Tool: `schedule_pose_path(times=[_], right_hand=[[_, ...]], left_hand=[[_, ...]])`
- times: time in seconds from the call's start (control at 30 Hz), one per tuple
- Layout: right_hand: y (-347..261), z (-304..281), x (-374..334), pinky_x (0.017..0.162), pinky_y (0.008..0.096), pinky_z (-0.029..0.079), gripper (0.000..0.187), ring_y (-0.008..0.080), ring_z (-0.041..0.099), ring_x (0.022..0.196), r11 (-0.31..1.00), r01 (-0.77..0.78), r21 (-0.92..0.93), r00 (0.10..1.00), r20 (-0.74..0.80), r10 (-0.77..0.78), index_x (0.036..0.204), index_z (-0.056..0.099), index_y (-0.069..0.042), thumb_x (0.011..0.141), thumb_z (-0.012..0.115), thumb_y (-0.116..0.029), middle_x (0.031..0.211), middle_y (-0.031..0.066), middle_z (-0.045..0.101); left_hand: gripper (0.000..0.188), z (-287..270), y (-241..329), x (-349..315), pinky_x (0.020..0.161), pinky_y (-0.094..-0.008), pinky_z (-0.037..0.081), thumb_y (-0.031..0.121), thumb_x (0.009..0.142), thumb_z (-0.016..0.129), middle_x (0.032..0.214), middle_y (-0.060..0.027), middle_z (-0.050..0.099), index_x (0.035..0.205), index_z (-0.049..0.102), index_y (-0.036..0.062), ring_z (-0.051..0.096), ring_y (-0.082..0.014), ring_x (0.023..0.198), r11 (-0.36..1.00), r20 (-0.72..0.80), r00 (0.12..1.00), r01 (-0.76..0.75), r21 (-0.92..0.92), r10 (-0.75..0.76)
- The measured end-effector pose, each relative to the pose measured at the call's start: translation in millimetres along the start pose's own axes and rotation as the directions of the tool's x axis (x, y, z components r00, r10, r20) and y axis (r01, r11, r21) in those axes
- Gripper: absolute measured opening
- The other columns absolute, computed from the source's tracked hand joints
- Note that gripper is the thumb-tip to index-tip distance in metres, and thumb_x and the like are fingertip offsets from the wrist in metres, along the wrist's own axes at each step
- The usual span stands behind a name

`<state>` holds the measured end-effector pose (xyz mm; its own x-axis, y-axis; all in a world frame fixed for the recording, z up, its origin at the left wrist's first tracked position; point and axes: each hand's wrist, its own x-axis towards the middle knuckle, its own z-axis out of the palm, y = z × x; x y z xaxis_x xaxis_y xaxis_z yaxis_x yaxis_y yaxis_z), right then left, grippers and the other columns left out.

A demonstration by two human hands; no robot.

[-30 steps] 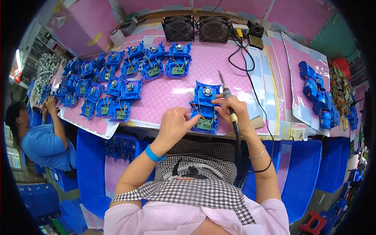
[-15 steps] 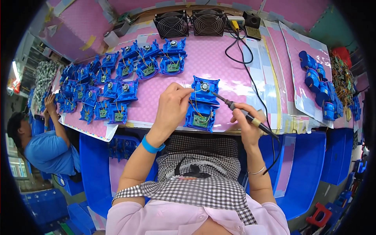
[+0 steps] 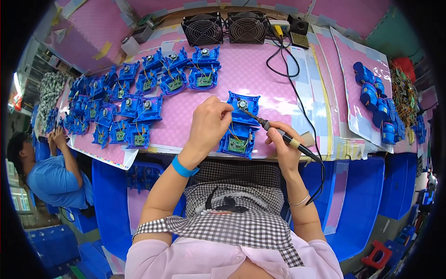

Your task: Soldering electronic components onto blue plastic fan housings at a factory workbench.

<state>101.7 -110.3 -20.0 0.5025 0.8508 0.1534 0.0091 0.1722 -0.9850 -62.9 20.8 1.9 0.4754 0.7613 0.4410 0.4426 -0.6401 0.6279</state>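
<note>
In front of me lies a blue plastic housing in two joined halves. The far half (image 3: 251,101) carries a small round speaker (image 3: 242,104); in the near half sits a green circuit board (image 3: 238,144), with thin coloured wires running between them. My left hand (image 3: 210,124), with a blue band at the wrist, is closed at the housing's left edge. Its fingertips pinch what looks like a thin wire, mostly hidden by the fingers. Held like a pen in my right hand (image 3: 282,142) is a soldering iron (image 3: 265,123), its tip at the speaker's lower right edge.
Several similar opened blue housings (image 3: 147,108) cover the table's left side. Two black fans (image 3: 247,27) stand at the back, beside a soldering iron stand (image 3: 298,32). A black cable (image 3: 297,95) crosses on the right, near rounded blue parts (image 3: 369,95). A co-worker (image 3: 58,179) sits at far left.
The soldering iron's tip has moved left and slightly down to the speaker's edge, with my right hand following. My left hand has shifted slightly right and up, still pinched.
</note>
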Motion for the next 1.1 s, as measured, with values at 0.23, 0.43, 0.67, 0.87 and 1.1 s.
schedule_pose_path(times=[0.23, 0.43, 0.67, 0.87, 1.1], right_hand=[[1, -1, -1, 0.061, 0.0225, 0.050, 0.018, 0.0134, 0.064, 0.067, 0.998, 0.027, -0.048, 0.999, 0.018, -0.026, 0.103, 0.065, 0.005, 0.085, 0.064, -0.001, 0.083, 0.0113, 0.067], [-10, -12, 3, 0.053, 0.0196, 0.044, 0.012, 0.0079, 0.058, 0.061, 0.980, 0.133, -0.147, 0.988, -0.057, -0.143, 0.093, 0.068, 0.003, 0.083, 0.067, -0.002, 0.083, 0.0070, 0.067], [-14, -24, 15, 0.053, 0.0196, 0.044, 0.016, 0.0083, 0.057, 0.059, 0.948, 0.151, -0.279, 0.987, -0.010, -0.160, 0.098, 0.068, 0.004, 0.084, 0.065, -0.005, 0.076, 0.0063, 0.065], [-9, -22, 15, 0.051, 0.0187, 0.043, 0.016, 0.0067, 0.056, 0.057, 0.934, 0.170, -0.314, 0.985, 0.045, -0.164, 0.098, 0.069, 0.002, 0.083, 0.066, -0.005, 0.073, 0.0046, 0.065], [-9, -22, 16, 0.051, 0.0182, 0.042, 0.016, 0.0061, 0.055, 0.056, 0.935, 0.150, -0.322, 0.989, 0.039, -0.146, 0.098, 0.069, 0.002, 0.083, 0.065, -0.004, 0.072, 0.0037, 0.065]], left_hand=[[0.009, 5, 2, 0, 0.063, -0.0411, 0.048, 0.002, 0.074, 0.062, 0.076, -0.0132, 0.059, 0.080, 0.068, 0.0016, 0.060, -0.0296, 0.070, 1.000, 0.027, 0.999, 0.019, 0.005, -0.019], [0.014, 4, 13, -1, 0.057, -0.0347, 0.046, -0.001, 0.075, 0.064, 0.073, -0.0111, 0.060, 0.089, 0.066, 0.0008, 0.061, -0.0236, 0.064, 0.999, -0.019, 0.999, -0.024, 0.047, 0.025], [0.011, 11, 20, 2, 0.066, -0.0417, 0.050, 0.003, 0.079, 0.060, 0.084, -0.0134, 0.061, 0.089, 0.063, 0.0032, 0.062, -0.0332, 0.075, 0.999, 0.080, 0.996, -0.029, 0.039, 0.026], [0.014, 23, 16, 3, 0.060, -0.0376, 0.048, 0.001, 0.075, 0.064, 0.077, -0.0120, 0.062, 0.089, 0.064, 0.0021, 0.062, -0.0275, 0.068, 0.996, 0.042, 0.997, -0.074, 0.048, 0.072], [0.015, 28, 17, 5, 0.062, -0.0385, 0.048, 0.001, 0.074, 0.064, 0.079, -0.0121, 0.063, 0.089, 0.063, 0.0031, 0.063, -0.0279, 0.070, 0.995, 0.068, 0.995, -0.077, 0.064, 0.072]])
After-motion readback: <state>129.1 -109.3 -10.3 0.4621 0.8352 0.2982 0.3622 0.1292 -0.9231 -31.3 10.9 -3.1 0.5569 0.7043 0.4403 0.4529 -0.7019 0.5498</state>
